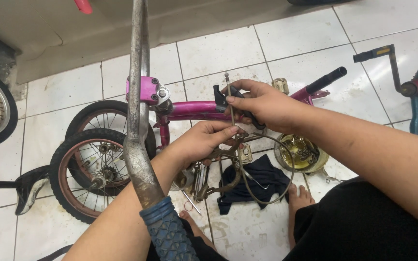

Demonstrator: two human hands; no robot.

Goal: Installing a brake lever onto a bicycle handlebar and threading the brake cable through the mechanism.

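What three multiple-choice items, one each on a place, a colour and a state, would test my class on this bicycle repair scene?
1. Where does the round tin of small parts lie?
A. on the tiled floor
B. on a shelf
C. on the saddle

2. What colour is the small bicycle frame?
A. green
B. pink
C. white

3. How is the thin cable held?
A. lying loose
B. left hand alone
C. pinched by both hands

Answers: 1 A, tiles show around it; 2 B, its tube is pink; 3 C, left hand and right hand both grip it.

Bare metal brake cable (230,104) between both hands; beneath them, glossy pink painted frame (192,109), matt black cloth (260,181), dull worn metal handlebar (136,111).
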